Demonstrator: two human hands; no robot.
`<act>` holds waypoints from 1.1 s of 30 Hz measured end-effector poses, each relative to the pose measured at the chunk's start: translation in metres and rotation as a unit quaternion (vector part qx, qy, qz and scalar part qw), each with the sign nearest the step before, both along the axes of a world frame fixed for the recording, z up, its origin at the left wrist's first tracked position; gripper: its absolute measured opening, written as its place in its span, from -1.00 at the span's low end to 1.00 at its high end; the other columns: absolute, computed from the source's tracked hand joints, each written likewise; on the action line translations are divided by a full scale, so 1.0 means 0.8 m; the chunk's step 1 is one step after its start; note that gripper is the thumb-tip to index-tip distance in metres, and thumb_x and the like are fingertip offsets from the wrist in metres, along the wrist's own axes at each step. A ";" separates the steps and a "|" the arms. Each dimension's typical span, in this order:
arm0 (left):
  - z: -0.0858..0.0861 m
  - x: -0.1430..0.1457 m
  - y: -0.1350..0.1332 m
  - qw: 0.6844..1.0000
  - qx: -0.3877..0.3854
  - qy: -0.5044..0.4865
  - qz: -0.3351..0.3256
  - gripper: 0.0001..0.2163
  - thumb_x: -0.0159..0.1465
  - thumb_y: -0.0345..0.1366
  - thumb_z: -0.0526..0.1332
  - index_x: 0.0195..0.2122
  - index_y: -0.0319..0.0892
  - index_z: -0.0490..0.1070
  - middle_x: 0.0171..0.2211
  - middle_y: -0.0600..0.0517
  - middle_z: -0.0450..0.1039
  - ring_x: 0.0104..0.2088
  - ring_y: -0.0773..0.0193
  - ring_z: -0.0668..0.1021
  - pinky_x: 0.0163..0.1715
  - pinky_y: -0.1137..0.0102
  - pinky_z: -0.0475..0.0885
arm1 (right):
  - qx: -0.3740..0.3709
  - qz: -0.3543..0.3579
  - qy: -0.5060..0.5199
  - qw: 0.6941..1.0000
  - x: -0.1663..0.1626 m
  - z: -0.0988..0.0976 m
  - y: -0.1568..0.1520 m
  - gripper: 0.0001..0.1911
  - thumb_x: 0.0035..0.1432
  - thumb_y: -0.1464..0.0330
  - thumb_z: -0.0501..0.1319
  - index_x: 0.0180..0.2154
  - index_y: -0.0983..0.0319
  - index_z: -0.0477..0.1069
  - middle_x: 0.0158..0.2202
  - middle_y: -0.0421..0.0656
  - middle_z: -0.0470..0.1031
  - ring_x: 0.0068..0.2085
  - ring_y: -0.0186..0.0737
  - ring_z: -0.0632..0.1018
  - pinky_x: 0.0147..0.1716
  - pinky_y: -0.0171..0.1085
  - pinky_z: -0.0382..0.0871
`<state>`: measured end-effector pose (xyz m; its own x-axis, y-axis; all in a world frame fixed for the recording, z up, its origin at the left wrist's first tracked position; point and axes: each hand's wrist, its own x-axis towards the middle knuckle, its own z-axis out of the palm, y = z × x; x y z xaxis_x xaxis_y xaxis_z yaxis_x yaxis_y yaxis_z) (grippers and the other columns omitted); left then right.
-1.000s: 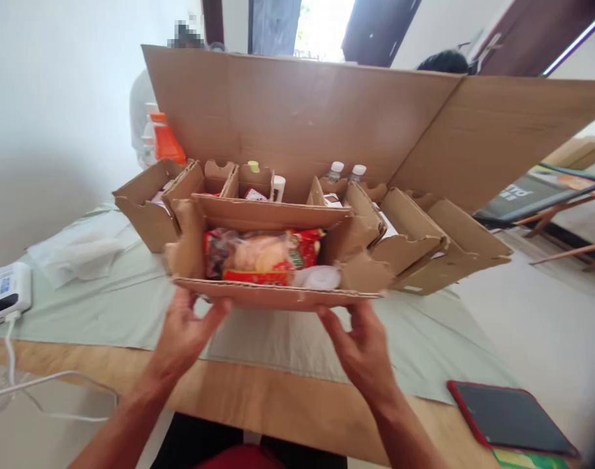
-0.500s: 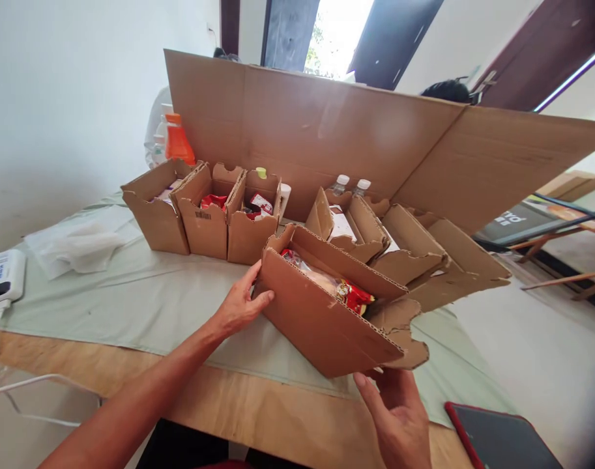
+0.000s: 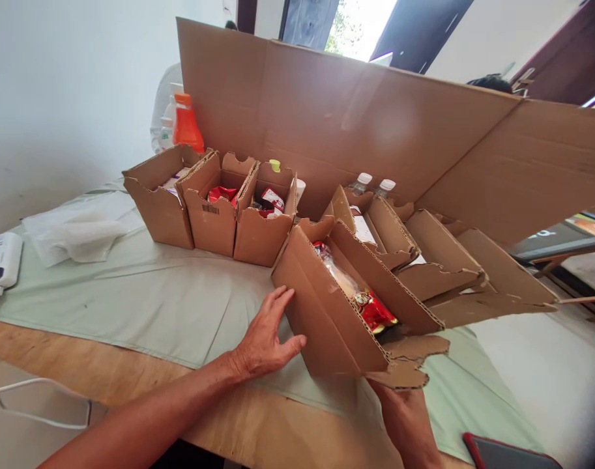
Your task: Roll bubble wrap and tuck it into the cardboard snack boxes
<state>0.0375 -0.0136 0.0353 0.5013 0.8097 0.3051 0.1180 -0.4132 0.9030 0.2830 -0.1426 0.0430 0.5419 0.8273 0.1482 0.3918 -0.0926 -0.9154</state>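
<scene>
A cardboard bin (image 3: pixel 326 319) stands at an angle near the table's front, its long side facing me. Inside it lie snack packs, among them a red and yellow packet (image 3: pixel 375 311). My left hand (image 3: pixel 265 339) rests against that long side with thumb and fingers spread. Under the torn front flaps (image 3: pixel 414 365) is my right hand (image 3: pixel 407 410); its fingers are hidden behind the cardboard. To the left, a bin with a red packet (image 3: pixel 223 194) and one with a dark red and white pack (image 3: pixel 272 200) stand side by side.
More bins, such as this one (image 3: pixel 438 280), stand at the right. A tall cardboard panel (image 3: pixel 326 111) rises behind, with an orange bottle (image 3: pixel 187 124) at its left end. Plastic wrap (image 3: pixel 92 234), a white power bank (image 3: pixel 1 260) and a phone (image 3: pixel 507 453) lie around.
The angled bin has turned, its front swinging toward me. My left hand has shifted from its back corner along the side, and my right hand has gone further beneath the front flaps.
</scene>
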 end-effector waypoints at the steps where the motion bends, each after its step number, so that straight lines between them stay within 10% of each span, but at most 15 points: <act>1: 0.000 -0.001 0.000 1.000 -0.008 0.004 -0.018 -0.24 0.25 -0.10 0.30 0.42 -0.17 0.05 0.44 -0.29 0.00 0.43 -0.14 0.15 0.37 -0.09 0.16 | 0.001 -0.005 0.000 1.000 -0.009 -0.001 0.000 -0.54 -0.06 0.01 0.43 -0.23 0.21 0.57 -0.25 -0.01 0.68 -0.26 0.05 0.66 -0.29 -0.14 0.57; 12: 0.014 -0.019 0.030 0.993 -0.090 -0.009 -0.078 -0.20 0.32 0.07 0.20 0.47 -0.18 -0.01 0.51 -0.18 -0.15 0.50 -0.01 -0.03 0.47 0.01 -0.09 | -0.026 -0.024 -0.075 0.997 -0.056 0.003 0.017 -0.53 0.00 0.00 0.40 -0.21 0.21 0.50 -0.26 -0.01 0.67 -0.30 -0.03 0.65 -0.39 -0.20 0.54; 20: 0.013 -0.011 0.040 0.988 -0.148 -0.018 0.035 -0.47 0.40 -0.11 0.08 0.34 -0.23 0.26 0.32 -0.23 0.33 0.31 -0.04 0.39 0.34 0.02 0.25 | -0.041 -0.021 -0.169 0.985 -0.074 0.034 0.106 -0.52 0.04 -0.11 0.27 -0.31 0.17 0.37 -0.39 -0.11 0.59 -0.49 -0.18 0.52 -0.49 -0.25 0.39; 27: 0.012 -0.019 0.046 0.989 -0.141 -0.026 0.043 -0.30 0.34 -0.15 0.13 0.46 -0.24 -0.01 0.50 -0.19 -0.07 0.48 -0.03 0.05 0.41 0.00 0.10 | -0.046 0.023 -0.203 0.978 -0.080 0.022 0.165 -0.55 0.14 -0.02 0.14 -0.60 0.14 0.32 -0.66 -0.18 0.37 -0.58 -0.21 0.36 -0.53 -0.25 0.20; 33: 0.012 -0.018 0.048 0.971 -0.220 -0.038 0.086 -0.32 0.30 -0.18 0.17 0.42 -0.27 0.07 0.40 -0.27 0.16 0.36 -0.07 0.31 0.33 0.03 0.25 | -0.010 0.171 -0.172 0.970 -0.129 0.027 0.156 -0.64 0.21 0.20 0.15 -0.03 0.16 0.53 -0.10 -0.08 0.64 -0.29 -0.22 0.61 -0.34 -0.29 0.47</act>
<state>0.0231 0.0252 0.0450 0.3370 0.9397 -0.0588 0.0762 0.0351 0.9965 0.1797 -0.0180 0.0645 0.1561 0.9547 0.2535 0.6851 0.0803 -0.7240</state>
